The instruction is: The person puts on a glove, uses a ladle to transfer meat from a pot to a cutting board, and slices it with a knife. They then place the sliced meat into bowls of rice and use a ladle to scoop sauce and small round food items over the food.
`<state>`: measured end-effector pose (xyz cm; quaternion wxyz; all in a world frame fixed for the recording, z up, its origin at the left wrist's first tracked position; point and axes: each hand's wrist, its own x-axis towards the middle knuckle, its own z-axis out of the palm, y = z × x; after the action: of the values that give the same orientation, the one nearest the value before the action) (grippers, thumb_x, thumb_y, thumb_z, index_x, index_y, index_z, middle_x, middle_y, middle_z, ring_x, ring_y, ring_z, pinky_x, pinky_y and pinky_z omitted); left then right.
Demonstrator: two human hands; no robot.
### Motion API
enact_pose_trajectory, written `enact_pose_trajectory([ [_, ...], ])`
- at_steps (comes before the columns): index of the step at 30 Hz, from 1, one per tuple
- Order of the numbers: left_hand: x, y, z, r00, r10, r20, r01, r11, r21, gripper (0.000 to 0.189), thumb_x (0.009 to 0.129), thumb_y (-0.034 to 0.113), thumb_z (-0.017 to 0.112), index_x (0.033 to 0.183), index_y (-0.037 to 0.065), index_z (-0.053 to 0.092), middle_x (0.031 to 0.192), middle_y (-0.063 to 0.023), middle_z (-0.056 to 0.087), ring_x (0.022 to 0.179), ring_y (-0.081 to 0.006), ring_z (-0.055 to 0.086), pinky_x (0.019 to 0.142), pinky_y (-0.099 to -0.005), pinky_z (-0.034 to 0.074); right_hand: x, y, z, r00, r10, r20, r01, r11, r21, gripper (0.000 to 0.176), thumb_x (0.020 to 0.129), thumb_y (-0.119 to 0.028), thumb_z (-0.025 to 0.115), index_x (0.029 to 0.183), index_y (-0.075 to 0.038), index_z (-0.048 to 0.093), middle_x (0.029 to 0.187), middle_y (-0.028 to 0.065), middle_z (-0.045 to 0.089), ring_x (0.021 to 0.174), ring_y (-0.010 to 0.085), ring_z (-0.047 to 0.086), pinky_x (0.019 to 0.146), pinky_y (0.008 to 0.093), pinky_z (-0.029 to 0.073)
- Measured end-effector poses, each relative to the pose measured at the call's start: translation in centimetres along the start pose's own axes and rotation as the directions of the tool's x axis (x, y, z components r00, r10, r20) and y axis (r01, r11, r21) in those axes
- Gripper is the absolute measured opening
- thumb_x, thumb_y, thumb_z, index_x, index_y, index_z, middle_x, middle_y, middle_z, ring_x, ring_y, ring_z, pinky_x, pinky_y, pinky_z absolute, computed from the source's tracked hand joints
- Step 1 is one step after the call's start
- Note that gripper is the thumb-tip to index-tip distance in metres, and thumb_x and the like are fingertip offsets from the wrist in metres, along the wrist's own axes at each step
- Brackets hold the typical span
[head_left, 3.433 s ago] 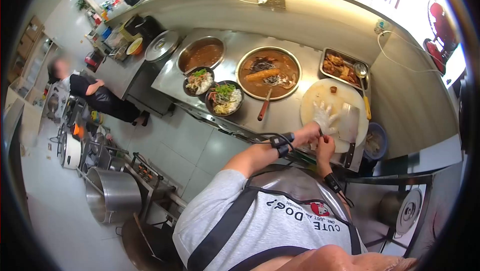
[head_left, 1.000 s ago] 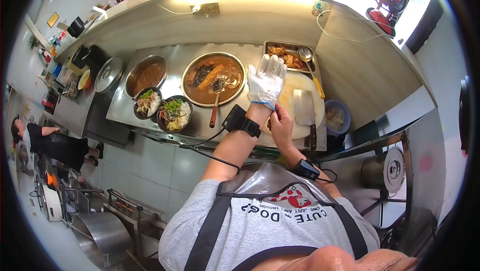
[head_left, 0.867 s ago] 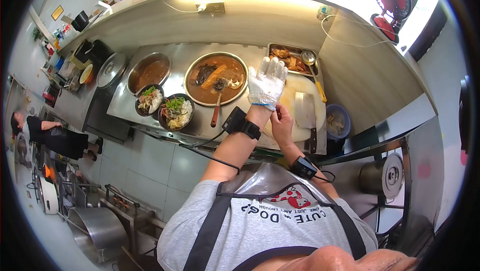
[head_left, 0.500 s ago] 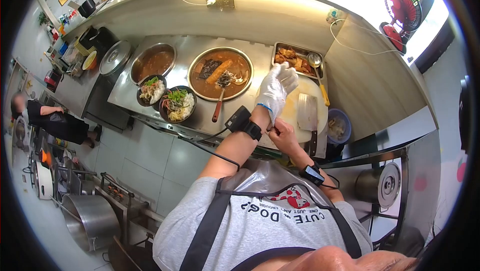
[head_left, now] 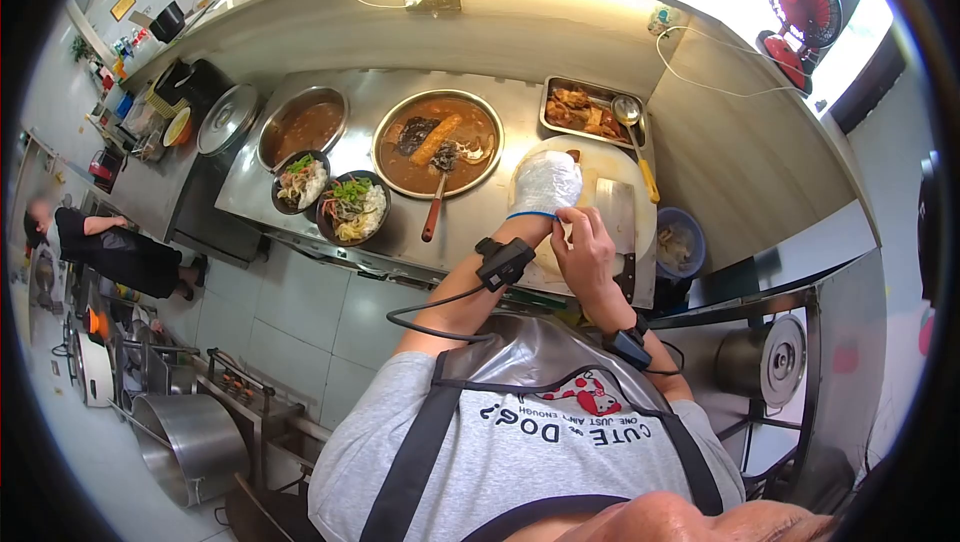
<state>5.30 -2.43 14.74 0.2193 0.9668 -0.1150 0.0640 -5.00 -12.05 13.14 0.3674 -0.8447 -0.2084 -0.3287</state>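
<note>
left hand (head_left: 548, 183) gloved, right hand (head_left: 586, 245) pinching blue cuff (head_left: 530, 214), cleaver (head_left: 614, 214) nearby

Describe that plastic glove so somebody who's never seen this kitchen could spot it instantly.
Find the steel counter, then the pale round cutting board toward its right end. Over the board's left side is the left hand, wearing the shiny whitish glove. Its blue cuff sets it apart from the bare right hand beside it.
</note>
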Motion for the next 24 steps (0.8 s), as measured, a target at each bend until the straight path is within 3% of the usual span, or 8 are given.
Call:
enact_pose_trajectory([
  [5, -0.1, -0.1, -1.1, 0.996, -0.018, 0.093, 0.008, 0.995, 0.104, 0.036, 0.088, 0.038, 0.058, 0.088, 0.007, 0.075, 0.083, -0.0146, 0.072, 0.083, -0.0310, 0.069, 0.074, -0.0426, 0.054, 1.3, -0.1, 0.4, 0.986, -0.153, -0.071, 0.143, 0.981, -0.132, 0.022, 0.078, 0.003, 0.072, 0.098, -0.003, 0.064, 0.091, 0.0117, 0.064, 0.069, 0.0248, 0.063, 0.059, 0.0342, 0.052],
  [8, -0.7, -0.5, -1.4, 0.993, -0.035, 0.112, 0.022, 0.993, 0.119, 0.037, 0.087, 0.040, 0.058, 0.088, 0.007, 0.075, 0.083, -0.0145, 0.072, 0.083, -0.0307, 0.069, 0.074, -0.0423, 0.054, 1.2, 0.3, 0.0, 0.996, -0.080, 0.048, 0.078, 0.995, 0.057, 0.018, 0.078, 0.004, 0.071, 0.094, -0.002, 0.064, 0.087, 0.0120, 0.064, 0.073, 0.0262, 0.065, 0.061, 0.0345, 0.052],
  [10, -1.7, -0.8, -1.3, 0.964, 0.164, -0.210, -0.139, 0.982, 0.129, 0.039, 0.086, 0.043, 0.059, 0.085, 0.009, 0.077, 0.082, -0.0146, 0.073, 0.079, -0.0306, 0.070, 0.069, -0.0429, 0.054, 0.7, 0.2, -0.7, 0.979, -0.095, 0.182, 0.052, 0.972, 0.228, 0.018, 0.077, 0.004, 0.072, 0.092, -0.002, 0.064, 0.083, 0.0120, 0.064, 0.072, 0.0276, 0.065, 0.061, 0.0346, 0.052],
  [11, -1.7, -0.8, -1.2, 0.964, 0.159, -0.215, -0.134, 0.983, 0.128, 0.039, 0.086, 0.043, 0.059, 0.085, 0.009, 0.077, 0.082, -0.0146, 0.073, 0.079, -0.0306, 0.070, 0.069, -0.0429, 0.054, 0.7, 0.3, -0.8, 0.977, -0.100, 0.186, 0.056, 0.972, 0.229, 0.018, 0.077, 0.004, 0.072, 0.092, -0.002, 0.064, 0.083, 0.0120, 0.064, 0.072, 0.0276, 0.065, 0.061, 0.0346, 0.052],
  [13, -1.4, -1.1, -0.2, 0.992, 0.122, 0.019, -0.123, 0.986, 0.114, 0.042, 0.086, 0.047, 0.059, 0.081, 0.009, 0.076, 0.081, -0.0130, 0.072, 0.076, -0.0312, 0.070, 0.068, -0.0442, 0.055, 0.9, 0.4, -0.9, 0.972, -0.160, 0.174, 0.132, 0.978, 0.163, 0.017, 0.078, 0.002, 0.071, 0.093, -0.001, 0.064, 0.088, 0.0125, 0.063, 0.081, 0.0289, 0.064, 0.068, 0.0370, 0.053],
  [17, -1.4, -1.5, 1.4, 0.982, 0.183, 0.057, -0.188, 0.975, 0.121, 0.038, 0.090, 0.042, 0.060, 0.084, 0.006, 0.074, 0.078, -0.0144, 0.071, 0.074, -0.0316, 0.069, 0.068, -0.0427, 0.054, 2.4, -1.2, -0.6, 1.000, -0.009, 0.023, 0.010, 0.999, -0.047, 0.015, 0.079, -0.001, 0.070, 0.093, -0.002, 0.065, 0.094, 0.0131, 0.061, 0.090, 0.0300, 0.061, 0.078, 0.0401, 0.051],
  [20, -1.6, -2.0, 2.2, 0.981, 0.187, 0.046, -0.191, 0.974, 0.119, 0.038, 0.090, 0.040, 0.060, 0.085, 0.006, 0.074, 0.078, -0.0148, 0.070, 0.074, -0.0317, 0.068, 0.069, -0.0420, 0.054, 4.0, 0.0, -0.3, 0.970, -0.204, 0.131, 0.226, 0.957, -0.182, 0.023, 0.075, -0.004, 0.072, 0.097, -0.006, 0.067, 0.087, 0.0089, 0.057, 0.085, 0.0299, 0.056, 0.079, 0.0401, 0.048],
  [24, -1.0, -2.6, 2.5, 0.988, 0.153, 0.003, -0.152, 0.982, 0.109, 0.037, 0.091, 0.039, 0.060, 0.085, 0.005, 0.073, 0.079, -0.0154, 0.070, 0.074, -0.0319, 0.068, 0.070, -0.0411, 0.054, 2.5, -1.6, -1.2, 0.908, -0.350, 0.231, 0.364, 0.931, -0.020, 0.017, 0.071, -0.008, 0.075, 0.086, -0.007, 0.067, 0.082, 0.0069, 0.054, 0.083, 0.0275, 0.057, 0.073, 0.0404, 0.048],
])
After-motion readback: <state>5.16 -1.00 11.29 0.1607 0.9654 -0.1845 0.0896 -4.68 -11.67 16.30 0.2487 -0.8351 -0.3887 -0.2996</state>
